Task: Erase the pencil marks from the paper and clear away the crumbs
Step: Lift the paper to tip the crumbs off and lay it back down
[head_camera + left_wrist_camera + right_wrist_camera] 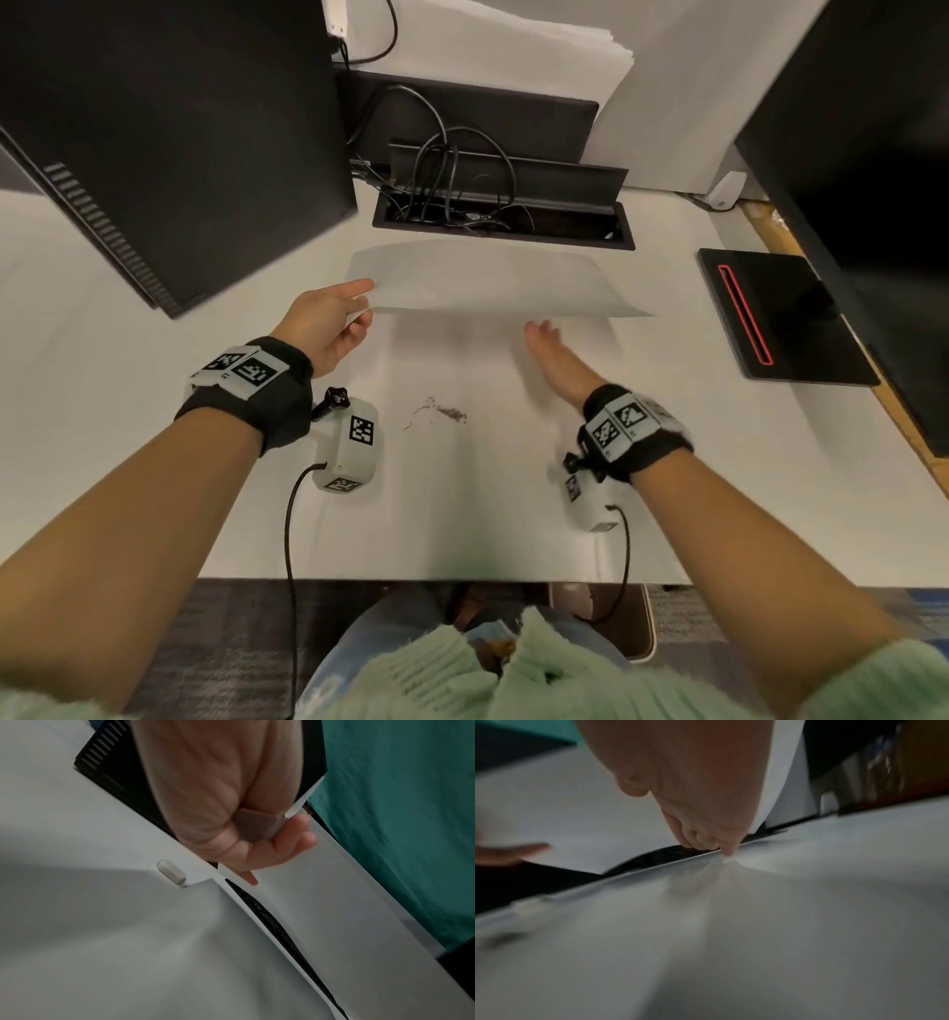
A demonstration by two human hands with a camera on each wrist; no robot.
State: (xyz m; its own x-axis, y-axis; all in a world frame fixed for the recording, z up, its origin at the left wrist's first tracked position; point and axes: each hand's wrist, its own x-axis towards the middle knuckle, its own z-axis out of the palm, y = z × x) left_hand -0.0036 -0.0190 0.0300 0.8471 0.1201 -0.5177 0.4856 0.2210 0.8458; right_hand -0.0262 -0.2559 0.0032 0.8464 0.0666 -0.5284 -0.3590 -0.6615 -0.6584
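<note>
Fingers and thumb of my left hand [328, 321] pinch the paper [488, 280] at its left edge — lifted off the worktop [102, 411]. My right hand [552, 354] lies beneath it, fingers straight, relaxed. Crumbs [447, 411] sit nearer me — an eraser [171, 871] beside.

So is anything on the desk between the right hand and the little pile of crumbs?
Nothing visible. The right hand is open on bare desk, the crumbs lie toward the person and leftward, and the left hand holds the paper lifted.
</note>
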